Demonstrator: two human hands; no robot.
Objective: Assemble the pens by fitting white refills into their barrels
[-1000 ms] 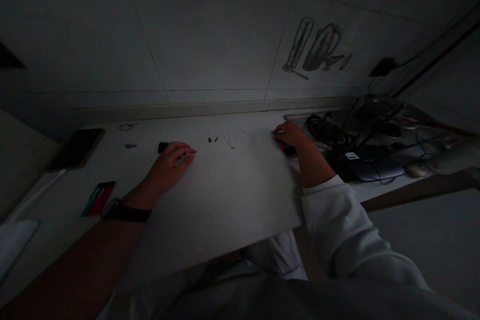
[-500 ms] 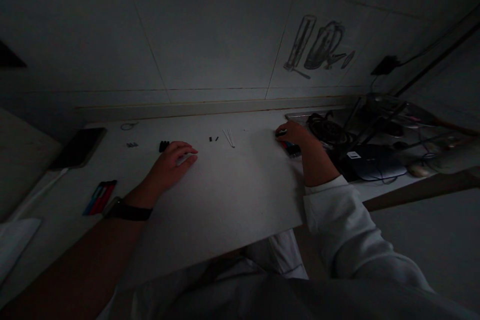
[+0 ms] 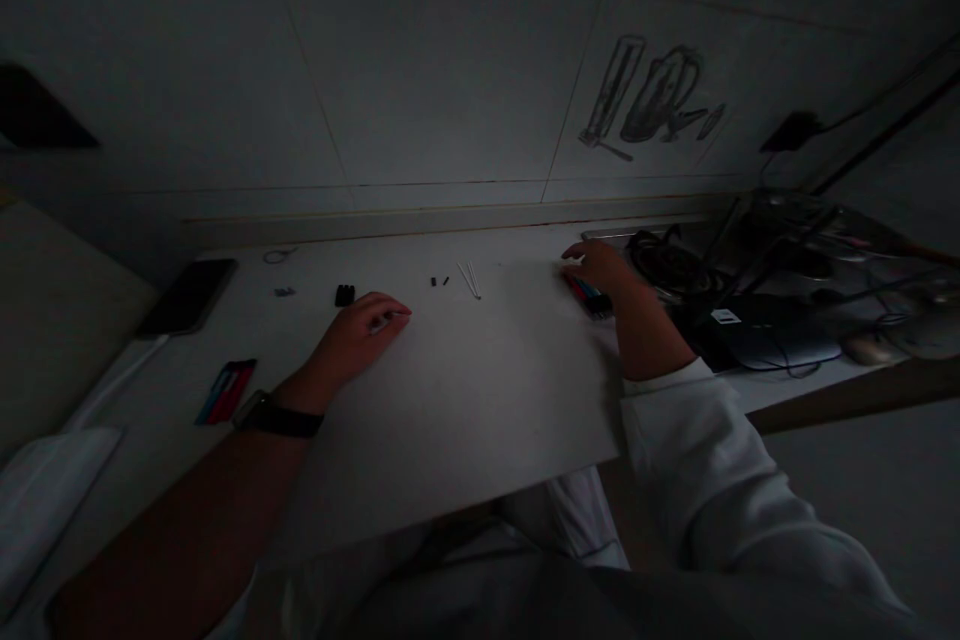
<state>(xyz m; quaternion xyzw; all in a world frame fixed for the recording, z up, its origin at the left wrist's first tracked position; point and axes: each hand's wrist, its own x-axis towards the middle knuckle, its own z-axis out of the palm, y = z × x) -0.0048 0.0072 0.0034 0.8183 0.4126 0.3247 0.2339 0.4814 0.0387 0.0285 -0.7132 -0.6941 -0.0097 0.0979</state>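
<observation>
The scene is very dark. My left hand (image 3: 360, 330) rests on the white table (image 3: 465, 400), fingers curled round a small pale object I cannot name. A small black part (image 3: 345, 295) lies just beyond it. My right hand (image 3: 596, 270) lies near the table's right edge, fingers stretched over a red and dark bundle (image 3: 589, 295). Between the hands lie two thin white sticks (image 3: 471, 280) and two tiny black bits (image 3: 439, 281).
A dark phone (image 3: 187, 295) sits at the far left, a red and blue card (image 3: 225, 390) nearer me, and a small wire ring (image 3: 277, 256) lies near the wall. Right of the table are coiled cables (image 3: 667, 265), a dark flat device (image 3: 757, 340) and a metal rack (image 3: 810, 230).
My right hand has opened and lifted slightly off the red bundle. My left hand's fingers have curled tighter on the small pale object. The view shifted slightly.
</observation>
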